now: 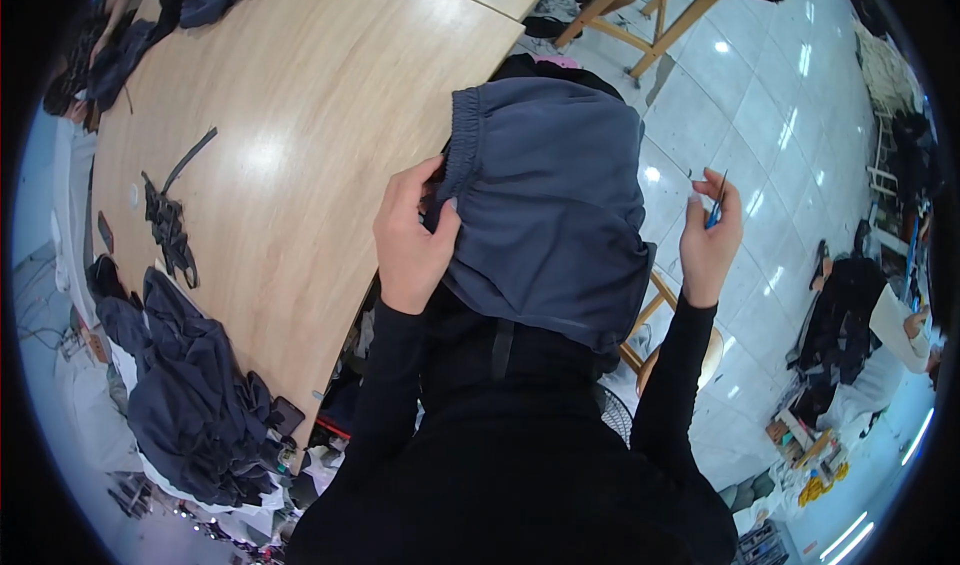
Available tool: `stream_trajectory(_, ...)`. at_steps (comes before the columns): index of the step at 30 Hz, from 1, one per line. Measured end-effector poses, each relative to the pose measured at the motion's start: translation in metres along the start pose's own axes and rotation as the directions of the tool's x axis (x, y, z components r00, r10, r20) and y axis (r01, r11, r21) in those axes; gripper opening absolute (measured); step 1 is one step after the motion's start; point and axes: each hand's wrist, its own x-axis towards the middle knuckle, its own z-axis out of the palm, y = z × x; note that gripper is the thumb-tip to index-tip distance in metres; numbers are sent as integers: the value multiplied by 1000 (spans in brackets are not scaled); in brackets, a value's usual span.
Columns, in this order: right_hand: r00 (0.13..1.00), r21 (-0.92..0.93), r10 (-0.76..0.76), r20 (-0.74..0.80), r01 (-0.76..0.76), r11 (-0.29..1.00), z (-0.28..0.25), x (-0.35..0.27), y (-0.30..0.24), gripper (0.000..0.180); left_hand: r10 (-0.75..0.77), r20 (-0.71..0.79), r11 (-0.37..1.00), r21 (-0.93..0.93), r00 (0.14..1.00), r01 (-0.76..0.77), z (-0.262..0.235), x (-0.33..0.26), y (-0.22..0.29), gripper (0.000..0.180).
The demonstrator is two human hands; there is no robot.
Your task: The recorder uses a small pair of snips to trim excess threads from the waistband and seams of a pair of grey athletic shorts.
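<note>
A pair of dark blue-grey shorts [560, 205] with a gathered elastic waistband lies spread across my lap, beside the table edge. At the waistband, my left hand [415, 235] grips the fabric between thumb and fingers; some of the fingers are hidden behind the cloth. My right hand [712, 245] is raised to the right of the shorts, apart from them. Its thumb and fingers are closed on small blue thread snips [713, 215] with a thin dark tip pointing up; most of the handle is hidden in the hand.
The light wood table [300, 115] runs along my left. On it lie black strips [168, 230], a heap of dark garments [195, 405] and a phone [288, 415]. A wooden stool [650, 25] stands ahead on the tiled floor. People sit at the far left and right.
</note>
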Motion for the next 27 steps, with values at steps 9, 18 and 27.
stream_trajectory(9,843,406,-386,373,226,885,50,-44,-127,73,491,169,859,70,855,-507,37,-9,66,33)
stream_trajectory(18,885,206,-465,-1,455,866,31,-11,-152,69,390,124,920,-79,912,-383,98,107,103,23)
stream_trajectory(27,327,782,-896,300,454,428,49,-66,-244,28,418,458,455,642,784,-617,219,199,19,10)
